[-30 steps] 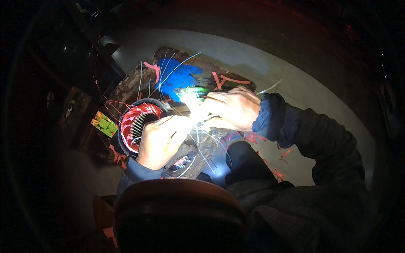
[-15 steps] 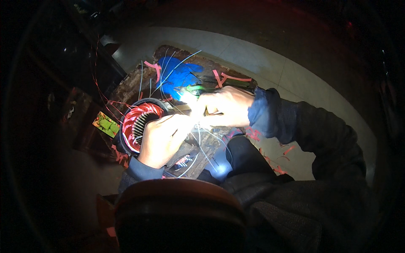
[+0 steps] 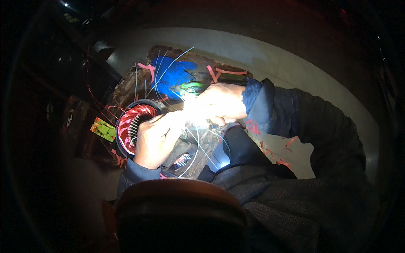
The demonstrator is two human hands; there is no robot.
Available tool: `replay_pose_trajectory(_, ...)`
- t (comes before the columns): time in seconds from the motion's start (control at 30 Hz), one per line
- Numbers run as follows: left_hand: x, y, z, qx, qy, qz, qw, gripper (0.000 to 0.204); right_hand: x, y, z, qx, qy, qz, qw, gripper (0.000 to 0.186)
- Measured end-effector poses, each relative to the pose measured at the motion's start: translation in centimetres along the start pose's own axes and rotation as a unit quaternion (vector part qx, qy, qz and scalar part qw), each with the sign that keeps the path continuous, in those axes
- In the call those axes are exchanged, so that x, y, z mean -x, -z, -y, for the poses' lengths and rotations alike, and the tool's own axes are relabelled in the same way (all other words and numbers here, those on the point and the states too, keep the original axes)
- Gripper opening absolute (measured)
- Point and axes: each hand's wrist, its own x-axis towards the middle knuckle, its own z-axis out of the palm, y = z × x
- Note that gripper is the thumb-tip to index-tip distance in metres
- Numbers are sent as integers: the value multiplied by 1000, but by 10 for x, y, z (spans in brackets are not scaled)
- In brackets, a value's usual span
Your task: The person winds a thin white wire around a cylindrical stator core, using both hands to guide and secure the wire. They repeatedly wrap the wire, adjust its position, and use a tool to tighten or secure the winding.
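My left hand (image 3: 157, 137) and my right hand (image 3: 221, 102) meet fingertip to fingertip over the bench, both with bent, closed fingers. Strong glare washes out the fingertips. Out of the pinch of my left fingers a thin pale wire (image 3: 198, 145) curves down toward the near edge. Whatever my right fingers grip is lost in the glare. Beside my left wrist stands a round motor stator (image 3: 122, 134) wound with red wire, its slotted bore partly behind that hand. A green-handled tool (image 3: 192, 86) lies just beyond my right hand.
A blue cloth or glove (image 3: 175, 72) lies on the worn wooden bench (image 3: 123, 90), crossed by loose pale strands. Pink strips (image 3: 230, 72) lie at its far side; more scraps (image 3: 283, 162) are on the floor. A green-and-yellow card (image 3: 103, 129) sits left of the stator.
The view has shifted slightly, moving the bench a little left in the picture. Both hands stay together at the fingertips, with the right hand a bit closer over the left.
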Motion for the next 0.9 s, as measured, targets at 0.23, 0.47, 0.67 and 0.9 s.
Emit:
replay_pose_trajectory(0.23,0,0,0,17,12,2,1000,15,2,-9,-5,342,274,-188,879,21)
replay_pose_trajectory(0.47,1,0,2,18,9,9,1000,15,5,-10,-15,406,283,-200,846,23)
replay_pose_trajectory(0.67,1,-1,2,-7,8,16,1000,15,-6,-8,-11,-66,-46,20,997,24)
replay_pose_trajectory(0.9,1,-1,-2,-8,28,14,999,12,1,-16,-17,347,333,-257,838,16)
